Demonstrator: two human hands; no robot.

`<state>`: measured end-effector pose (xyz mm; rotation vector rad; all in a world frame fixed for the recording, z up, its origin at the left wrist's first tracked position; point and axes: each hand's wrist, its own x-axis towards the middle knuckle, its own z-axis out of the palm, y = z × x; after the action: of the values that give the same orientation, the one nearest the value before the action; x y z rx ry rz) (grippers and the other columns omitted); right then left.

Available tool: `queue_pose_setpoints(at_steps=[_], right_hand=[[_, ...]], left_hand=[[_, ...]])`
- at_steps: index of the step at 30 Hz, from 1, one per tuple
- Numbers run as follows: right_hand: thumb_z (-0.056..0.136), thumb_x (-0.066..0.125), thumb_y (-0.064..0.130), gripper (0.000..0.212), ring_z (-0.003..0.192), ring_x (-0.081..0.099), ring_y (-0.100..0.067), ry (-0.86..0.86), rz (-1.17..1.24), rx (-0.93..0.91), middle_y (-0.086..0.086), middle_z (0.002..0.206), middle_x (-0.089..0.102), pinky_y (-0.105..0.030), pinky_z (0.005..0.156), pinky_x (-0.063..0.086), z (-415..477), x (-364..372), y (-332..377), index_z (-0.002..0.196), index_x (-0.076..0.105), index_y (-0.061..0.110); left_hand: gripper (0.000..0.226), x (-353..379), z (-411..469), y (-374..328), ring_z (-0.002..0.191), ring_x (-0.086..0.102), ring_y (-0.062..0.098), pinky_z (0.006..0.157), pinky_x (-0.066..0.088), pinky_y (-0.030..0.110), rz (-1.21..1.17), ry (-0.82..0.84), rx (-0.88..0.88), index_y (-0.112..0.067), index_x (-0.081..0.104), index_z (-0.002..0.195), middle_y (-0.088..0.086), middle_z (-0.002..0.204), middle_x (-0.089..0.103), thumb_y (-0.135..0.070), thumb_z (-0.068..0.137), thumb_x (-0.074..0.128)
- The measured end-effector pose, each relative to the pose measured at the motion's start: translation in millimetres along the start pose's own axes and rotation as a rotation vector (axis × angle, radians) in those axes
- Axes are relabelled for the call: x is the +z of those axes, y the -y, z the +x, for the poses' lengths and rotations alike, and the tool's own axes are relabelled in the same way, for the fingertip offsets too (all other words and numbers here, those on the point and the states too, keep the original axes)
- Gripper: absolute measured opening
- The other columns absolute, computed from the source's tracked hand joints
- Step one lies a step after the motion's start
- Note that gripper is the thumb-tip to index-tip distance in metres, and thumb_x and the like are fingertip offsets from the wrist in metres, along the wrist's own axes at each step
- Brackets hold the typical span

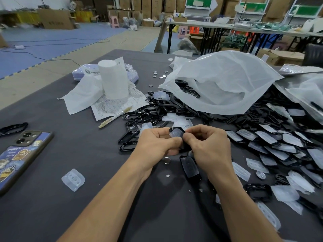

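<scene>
Warehouse sort of room out back: stacked brown cardboard boxes (148, 4), blue foam floor mats (43, 39) and a long folding table (201, 24). Up front is a dark grey desk (52, 198) buried in parts.

Both hands sit close together over the middle of the desk. The left hand (157, 144) and the right hand (209, 145) meet at a small black plastic shell with a translucent silicone pad (176, 132). Fingers on both sides are curled in and pinching it, thumbs almost touching at its lower edge, and its rounded top pokes out above them. So the piece is held up between the two hands.

Just below the hands a silver round metal disc (167, 160) lies on the desk. Beside it, partly under the right wrist, is a second black shell with a pad (189, 167).

Behind the hands there's a heap of loose black plastic frames (157, 109) by the mouth of a big white plastic bag (223, 84). Off to the right, rows of padded black shells (271, 142) overlap like shingles.

On the left lies a phone in a blue cartoon case (21, 154), camera side up, and a lone clear silicone pad (73, 179) well apart from everything. Further back a white pen (115, 117) lies at the edge of a printed paper sheet (113, 103), with a white tissue roll (114, 79) standing upright on it. More small silver discs (159, 75) are scattered beyond.
</scene>
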<state>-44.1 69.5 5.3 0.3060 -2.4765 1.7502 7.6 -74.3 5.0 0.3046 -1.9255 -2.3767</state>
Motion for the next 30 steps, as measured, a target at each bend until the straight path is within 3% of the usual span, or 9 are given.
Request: queue_pose_setpoints(at_steps=[3, 8, 18, 21, 25, 30], right_hand=[[0.084, 0.080, 0.017, 0.017, 0.060, 0.066, 0.002, -0.007, -0.015, -0.020, 0.017, 0.065, 0.072, -0.009, 0.056, 0.046, 0.8, 0.7, -1.0, 0.072, 0.077, 0.027], [0.085, 0.079, 0.020, 0.014, 0.063, 0.066, 0.002, -0.018, -0.046, -0.045, 0.019, 0.066, 0.072, -0.008, 0.058, 0.046, 0.2, 1.6, -1.4, 0.073, 0.077, 0.028], [0.083, 0.080, 0.016, 0.015, 0.067, 0.070, 0.000, 0.001, -0.021, -0.055, 0.017, 0.070, 0.074, -0.011, 0.062, 0.051, -1.8, 3.2, 0.0, 0.074, 0.077, 0.028], [0.083, 0.080, 0.013, 0.018, 0.067, 0.070, -0.001, -0.006, -0.011, -0.036, 0.017, 0.070, 0.074, -0.012, 0.062, 0.051, -1.5, 3.1, -1.1, 0.073, 0.076, 0.028], [0.083, 0.080, 0.013, 0.018, 0.066, 0.070, -0.001, 0.008, -0.002, -0.032, 0.016, 0.069, 0.074, -0.012, 0.061, 0.051, -1.1, 2.6, -0.4, 0.073, 0.077, 0.027], [0.083, 0.078, 0.010, 0.019, 0.065, 0.070, -0.003, 0.042, 0.041, -0.014, 0.012, 0.069, 0.075, -0.018, 0.063, 0.052, -0.4, 3.9, -1.1, 0.073, 0.077, 0.026]], left_hand=[[0.012, 0.4, 1.6, 0.3, 0.073, 0.070, 0.012, 0.066, 0.059, 0.022, 0.015, -0.043, -0.005, -0.008, 0.079, 0.091, 0.009, 0.085, 0.077, 0.000, 0.092, 0.070], [0.024, 1.9, 2.4, 0.2, 0.062, 0.068, 0.009, 0.061, 0.057, 0.020, 0.029, -0.099, 0.003, -0.016, 0.081, 0.074, 0.005, 0.074, 0.076, -0.002, 0.091, 0.072], [0.017, 2.9, 2.2, 1.1, 0.059, 0.064, 0.009, 0.060, 0.056, 0.020, 0.042, -0.130, 0.023, -0.011, 0.082, 0.084, 0.006, 0.073, 0.074, -0.001, 0.091, 0.072], [0.012, 2.2, 2.9, 1.5, 0.062, 0.061, 0.016, 0.062, 0.056, 0.025, 0.035, -0.139, 0.030, -0.007, 0.082, 0.086, 0.010, 0.075, 0.073, 0.002, 0.089, 0.073], [0.019, 0.3, 3.7, -0.8, 0.058, 0.064, 0.013, 0.060, 0.058, 0.023, 0.023, -0.172, 0.029, -0.014, 0.083, 0.075, 0.007, 0.070, 0.074, -0.003, 0.088, 0.075], [0.014, 1.2, 5.5, -0.4, 0.056, 0.067, 0.017, 0.057, 0.058, 0.025, 0.025, -0.246, 0.021, -0.009, 0.083, 0.075, 0.015, 0.072, 0.076, 0.000, 0.084, 0.076]])
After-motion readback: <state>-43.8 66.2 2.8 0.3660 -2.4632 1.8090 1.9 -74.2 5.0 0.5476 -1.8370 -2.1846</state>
